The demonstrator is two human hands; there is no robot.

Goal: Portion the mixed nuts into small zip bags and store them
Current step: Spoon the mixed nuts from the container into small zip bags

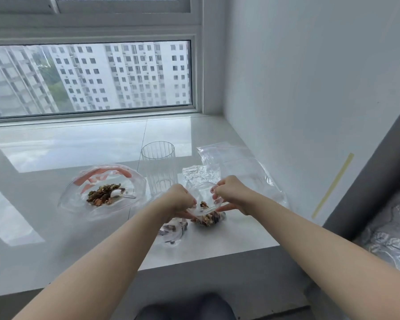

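A small clear zip bag (204, 207) with mixed nuts in its bottom stands on the white sill, its mouth held wide. My left hand (180, 200) pinches the bag's left rim and my right hand (231, 195) pinches the right rim. To the left lies a large clear bag (102, 190) holding more mixed nuts (103, 197) and a white spoon (119, 194). Another small bag (173, 230) with some nuts lies on the sill just under my left wrist.
A ribbed clear glass (158, 167) stands behind my left hand. Flat clear bags (236, 162) lie at the back right, near the white wall. The sill's front edge (194, 262) runs just below the bags. A window is behind.
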